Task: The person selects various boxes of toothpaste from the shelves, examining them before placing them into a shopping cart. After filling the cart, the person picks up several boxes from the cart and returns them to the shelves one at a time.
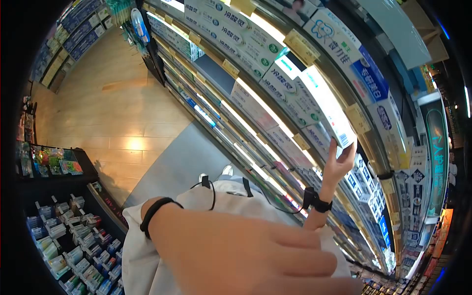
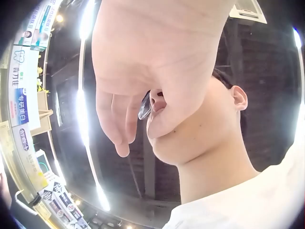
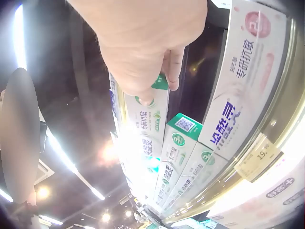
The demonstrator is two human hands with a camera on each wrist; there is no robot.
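My right hand point(image 1: 338, 166) pinches the near end of a long white toothpaste box point(image 1: 325, 101) between thumb and fingers, at the front of a lit shelf. In the right wrist view the box point(image 3: 151, 114) shows a green end and purple lettering, with fingertips on it. More boxes of similar design point(image 3: 177, 148) stand on the shelf beside it. My left hand point(image 1: 250, 250) is raised close in front of the head camera, its fingers loosely extended. In the left wrist view this hand point(image 2: 152, 57) hangs before the face, near clear-lensed glasses point(image 2: 145, 106), with nothing visible in its grasp.
Price tags point(image 1: 358, 118) line the shelf edges. Other toothpaste boxes point(image 1: 368, 73) fill the shelf above. At lower left stands a dark display bin point(image 1: 105, 216) of small packages. Wooden flooring point(image 1: 132, 113) runs along the aisle beside a grey floor strip point(image 1: 167, 162).
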